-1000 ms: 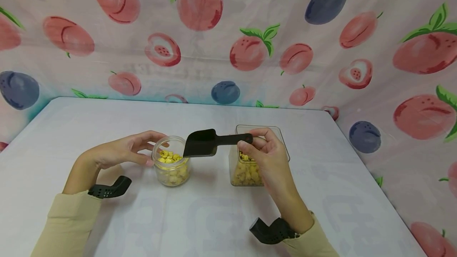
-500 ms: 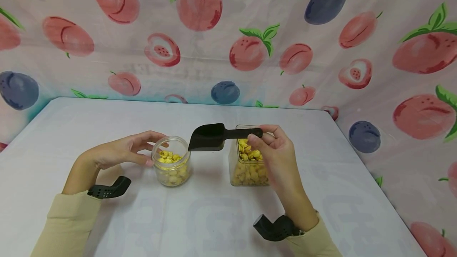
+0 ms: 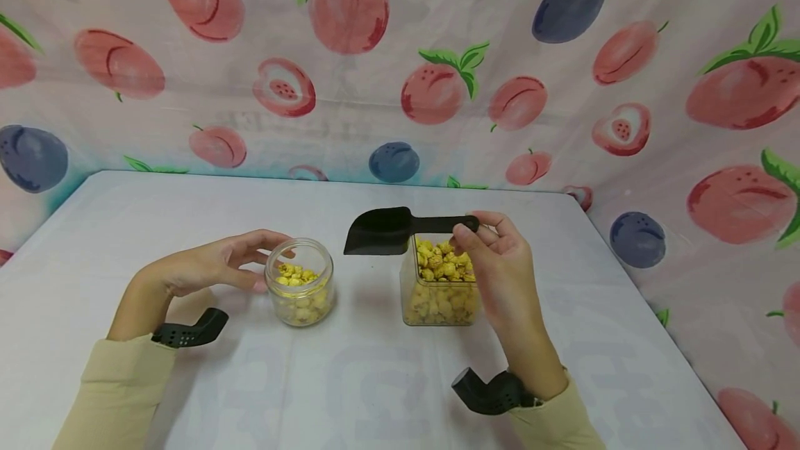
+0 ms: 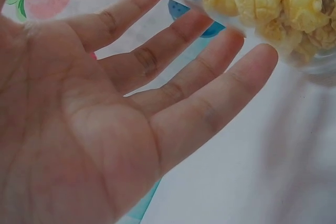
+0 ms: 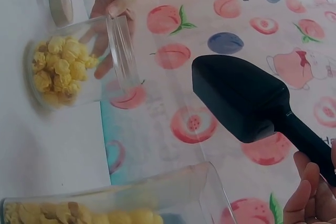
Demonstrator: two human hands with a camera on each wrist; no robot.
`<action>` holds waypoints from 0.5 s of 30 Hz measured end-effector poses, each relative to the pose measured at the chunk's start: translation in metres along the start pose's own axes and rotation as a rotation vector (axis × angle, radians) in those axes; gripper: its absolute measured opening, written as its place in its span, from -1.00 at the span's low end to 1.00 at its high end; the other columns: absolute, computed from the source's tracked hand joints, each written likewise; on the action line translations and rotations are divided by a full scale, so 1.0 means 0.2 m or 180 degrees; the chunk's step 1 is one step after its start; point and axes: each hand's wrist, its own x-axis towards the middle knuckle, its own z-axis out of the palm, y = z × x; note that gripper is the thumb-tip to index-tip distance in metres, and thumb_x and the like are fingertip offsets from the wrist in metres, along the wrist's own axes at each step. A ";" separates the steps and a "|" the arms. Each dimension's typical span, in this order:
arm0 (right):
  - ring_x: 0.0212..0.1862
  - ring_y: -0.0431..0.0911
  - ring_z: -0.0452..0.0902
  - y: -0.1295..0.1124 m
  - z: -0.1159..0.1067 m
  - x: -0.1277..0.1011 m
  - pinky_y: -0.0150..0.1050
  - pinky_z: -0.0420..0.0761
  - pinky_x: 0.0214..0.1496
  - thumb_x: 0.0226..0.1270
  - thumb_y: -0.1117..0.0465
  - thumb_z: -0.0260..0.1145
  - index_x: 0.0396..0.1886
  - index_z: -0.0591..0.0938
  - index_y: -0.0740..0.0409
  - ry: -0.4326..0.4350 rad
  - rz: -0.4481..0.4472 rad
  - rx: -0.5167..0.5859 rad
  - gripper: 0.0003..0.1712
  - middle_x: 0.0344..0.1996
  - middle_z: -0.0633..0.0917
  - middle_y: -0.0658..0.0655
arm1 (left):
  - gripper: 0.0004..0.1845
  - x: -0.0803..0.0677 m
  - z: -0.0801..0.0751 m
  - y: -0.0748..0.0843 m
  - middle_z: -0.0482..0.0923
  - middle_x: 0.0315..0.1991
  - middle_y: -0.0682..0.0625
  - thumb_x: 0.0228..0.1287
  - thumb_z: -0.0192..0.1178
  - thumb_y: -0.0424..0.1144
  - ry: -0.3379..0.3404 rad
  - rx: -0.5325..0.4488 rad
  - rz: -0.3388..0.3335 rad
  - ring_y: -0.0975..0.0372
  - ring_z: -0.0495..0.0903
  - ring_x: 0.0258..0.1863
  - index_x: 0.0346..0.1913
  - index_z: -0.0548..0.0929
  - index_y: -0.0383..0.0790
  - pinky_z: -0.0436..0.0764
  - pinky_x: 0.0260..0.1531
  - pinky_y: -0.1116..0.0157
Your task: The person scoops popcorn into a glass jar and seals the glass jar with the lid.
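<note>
I see my right hand (image 3: 503, 262) pinching the end of the handle of a black scoop (image 3: 400, 229) between thumb and fingertips, the other fingers curled loosely beneath it. The scoop hangs level in the air, its bowl pointing toward my left and sitting above the gap between the two containers, with the handle crossing over the near-left corner of the square container (image 3: 440, 283). From the right wrist view the scoop (image 5: 247, 100) shows its dark underside, and I cannot tell whether anything lies in it. The square container stands on the white table (image 3: 375, 394) and is filled to near its rim with yellow popcorn (image 3: 445, 262).

My left hand (image 3: 209, 266) rests beside the small round jar (image 3: 301, 282), fingers straight and slightly spread, the fingertips reaching round the jar's far side and the thumb at its near side. In the left wrist view the fingers (image 4: 210, 103) lie open just beside the glass; whether they touch it I cannot tell. The jar is partly full of popcorn (image 3: 296, 275). Behind the table hangs a cloth printed with fruit (image 3: 350, 5).
</note>
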 end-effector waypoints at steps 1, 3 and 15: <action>-0.39 -0.20 0.52 0.00 0.00 0.00 -0.39 0.55 -0.12 0.27 0.44 0.19 -0.18 0.45 0.16 0.0011 -0.0006 0.0000 -0.82 -0.50 0.68 -0.08 | -0.32 0.00 0.00 0.00 0.10 0.33 -0.27 0.19 0.19 -0.34 -0.0006 0.0005 0.0006 -0.05 0.27 0.21 0.36 0.19 -0.11 0.41 0.09 0.08; -0.38 -0.21 0.53 0.00 -0.01 0.01 -0.41 0.55 -0.14 0.28 0.44 0.18 -0.19 0.45 0.14 0.0033 -0.0021 0.0001 -0.82 -0.50 0.68 -0.07 | -0.30 -0.01 0.00 0.01 0.08 0.35 -0.27 0.19 0.19 -0.35 -0.0012 0.0002 0.0023 -0.06 0.27 0.23 0.38 0.17 -0.12 0.44 0.10 0.15; -0.38 -0.19 0.54 -0.02 -0.07 0.04 -0.41 0.54 -0.20 0.28 0.45 0.16 -0.21 0.47 0.12 0.0157 -0.0200 0.0200 -0.82 -0.51 0.68 -0.06 | -0.20 -0.01 0.06 0.15 0.15 0.36 0.01 0.18 0.22 -0.38 0.0500 0.0172 0.0506 0.38 0.24 0.27 0.43 0.08 -0.03 0.33 0.17 0.57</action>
